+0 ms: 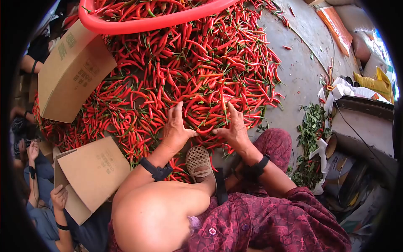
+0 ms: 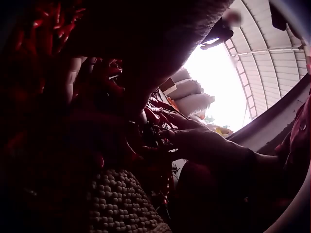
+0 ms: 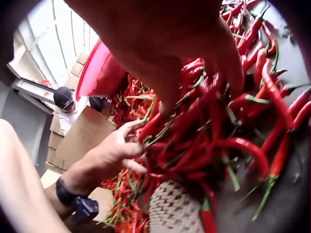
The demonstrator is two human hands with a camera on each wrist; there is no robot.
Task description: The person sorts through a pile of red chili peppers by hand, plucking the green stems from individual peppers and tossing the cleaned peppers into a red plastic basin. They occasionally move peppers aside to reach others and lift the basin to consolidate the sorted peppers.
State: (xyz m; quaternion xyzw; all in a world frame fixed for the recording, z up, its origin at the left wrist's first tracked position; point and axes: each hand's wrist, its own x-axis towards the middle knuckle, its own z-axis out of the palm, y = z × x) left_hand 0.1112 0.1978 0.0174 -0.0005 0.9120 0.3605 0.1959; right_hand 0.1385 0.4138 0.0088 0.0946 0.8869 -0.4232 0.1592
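A broad heap of red chili peppers point(image 1: 201, 71) with green stems covers the floor ahead of me. My left hand point(image 1: 174, 132) touches its near edge, thumb toward the middle and fingers pointing away. Opposite it, my right hand point(image 1: 236, 132) reaches in among the peppers, its fingers spread. Some chilies lie in the gap between the two hands, in front of my woven shoe point(image 1: 199, 161). The right wrist view shows the left fingers point(image 3: 130, 153) loosely extended against the chilies, while the right fingers point(image 3: 226, 68) point down into them. The left wrist view is mostly dark.
A red plastic basin point(image 1: 163, 22) full of chilies stands at the top. Two cardboard boxes, an upper one point(image 1: 73, 69) and a lower one point(image 1: 94, 170), are at left, near other people's hands. Green leaves point(image 1: 310, 147), sacks point(image 1: 357, 21) and clutter lie at right.
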